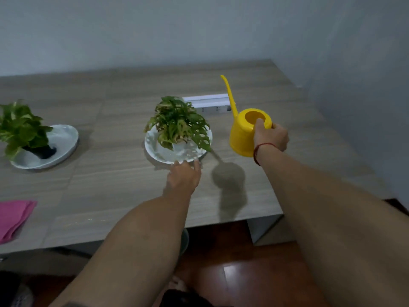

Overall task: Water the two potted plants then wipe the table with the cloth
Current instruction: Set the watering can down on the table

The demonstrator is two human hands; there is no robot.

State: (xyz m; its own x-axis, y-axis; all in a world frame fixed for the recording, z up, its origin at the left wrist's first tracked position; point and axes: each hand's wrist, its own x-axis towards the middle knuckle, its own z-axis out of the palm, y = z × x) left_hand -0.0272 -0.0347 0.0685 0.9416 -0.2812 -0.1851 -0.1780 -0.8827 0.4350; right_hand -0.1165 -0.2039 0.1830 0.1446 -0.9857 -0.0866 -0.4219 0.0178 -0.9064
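My right hand is closed around the handle of the bright yellow plastic watering can, thumb hooked over the rim of its round top opening. I hold the can upright and clear of the table, its shadow lying below it, with the long thin spout pointing up toward 11 o'clock, so no water runs yet. The can hangs at 3 o'clock from the small plant with holed, mottled green leaves, which sits on a white round plate.

My left hand lies flat and open on the grey wood-grain table, fingertips touching the near rim of that plate at its 6 o'clock; I judge it is there to steady the plate while I pour. The plate looks wet, though I cannot tell how much water it holds.

The second plant, broad green leaves in a dark pot, stands on its own white oval dish far off at 9 o'clock. The folded pink cloth waits at the table's near-left edge, about 8 o'clock, untouched; wiping comes last. Behind the nearer plant lies a white rectangular block, close to the spout's base.
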